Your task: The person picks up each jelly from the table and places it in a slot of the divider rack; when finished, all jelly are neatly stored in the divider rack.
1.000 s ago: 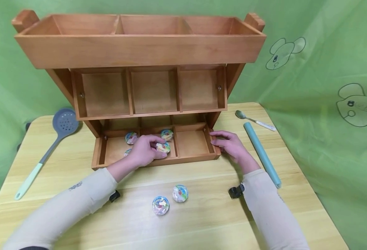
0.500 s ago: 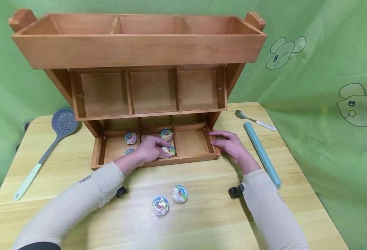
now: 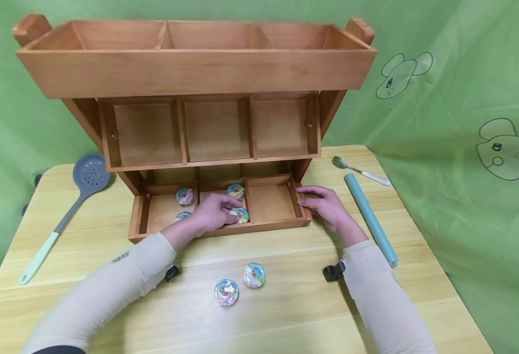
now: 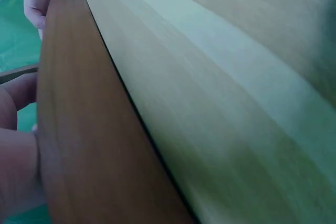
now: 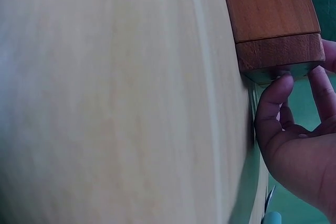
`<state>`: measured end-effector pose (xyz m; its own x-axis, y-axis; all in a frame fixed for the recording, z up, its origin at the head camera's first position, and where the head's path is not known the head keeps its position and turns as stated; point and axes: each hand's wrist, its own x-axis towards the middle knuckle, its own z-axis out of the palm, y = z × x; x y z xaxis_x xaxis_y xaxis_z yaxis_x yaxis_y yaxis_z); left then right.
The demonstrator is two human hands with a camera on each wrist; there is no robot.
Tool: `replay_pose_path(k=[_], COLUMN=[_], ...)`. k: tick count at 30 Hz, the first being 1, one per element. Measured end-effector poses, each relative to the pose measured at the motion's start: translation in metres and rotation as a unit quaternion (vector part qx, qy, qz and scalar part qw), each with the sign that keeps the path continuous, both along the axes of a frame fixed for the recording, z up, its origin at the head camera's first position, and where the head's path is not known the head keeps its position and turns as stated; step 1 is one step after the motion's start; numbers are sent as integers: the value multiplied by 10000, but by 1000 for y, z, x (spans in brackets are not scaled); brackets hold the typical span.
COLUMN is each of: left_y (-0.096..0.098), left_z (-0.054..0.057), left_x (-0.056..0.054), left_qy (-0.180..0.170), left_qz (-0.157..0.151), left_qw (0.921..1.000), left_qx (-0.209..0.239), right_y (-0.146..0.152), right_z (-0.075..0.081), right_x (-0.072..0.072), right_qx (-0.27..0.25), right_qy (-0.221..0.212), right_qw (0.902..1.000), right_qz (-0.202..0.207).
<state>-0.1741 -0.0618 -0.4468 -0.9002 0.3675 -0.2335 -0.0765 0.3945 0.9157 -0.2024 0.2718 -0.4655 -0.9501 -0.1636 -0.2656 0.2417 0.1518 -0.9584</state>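
My left hand (image 3: 215,211) reaches into the middle compartment of the wooden rack's bottom tray. Its thumb and fingers pinch a small round snack cup (image 3: 240,215) with a colourful printed lid, lying near the tray's front wall. Behind it sits another such cup (image 3: 235,191). In the left compartment are two more, a back cup (image 3: 184,196) and a front cup (image 3: 182,216) partly covered by the hand. My right hand (image 3: 326,206) holds the right end of the wooden rack (image 3: 197,73); in the right wrist view the thumb (image 5: 278,95) meets the tray's end face (image 5: 281,53).
Two snack cups, one nearer (image 3: 226,292) and one farther (image 3: 254,274), lie on the table (image 3: 286,314) before the rack. A skimmer (image 3: 91,174) lies at the left. On the right are a spoon (image 3: 361,171) and a teal rod (image 3: 371,220). Green cloth surrounds the table.
My left hand has shifted slightly right and lowered the snack cup into the middle compartment, where it went from tilted to lying flatter. The right hand has stayed at the rack's end.
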Motion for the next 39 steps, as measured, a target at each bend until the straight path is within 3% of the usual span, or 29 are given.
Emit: replay_pose_path(k=[6,11,15,20,26,29,33,39], left_y=[-7,-21,-29,-35,-41,-43,-43,-42], left_z=[6,14,14,9,-1,-6,-12,-18], left_x=[15,45,72,96,109,112,114,114], left_qy=[958,1852,2177,1956,1186,821,492,462], left_qz=[164,524,475,108,-702,-1314,-2065,-2605], left_qw=[9950,9812,9747,9791,9851,9809,9716,9614], left_qx=[-233,-117,197,543,1029,1173,1045,753], right_y=[1,1,1,1,1,1,1,0], right_z=[-2,-2,-3,-3,-3,-2,-1,-1], right_x=[-1,-1,-1,-1,-1,-2,-2,-1], right_qx=[-55,-46,-32,-24,-78,-83,-73,-14], right_qy=[5,7,15,-6,-29,-44,-60,-71], right_qw=[10000,10000,10000,10000,9999,9999,9999,10000], right_qz=[11,14,-12,-39,-60,-62,-63,-57])
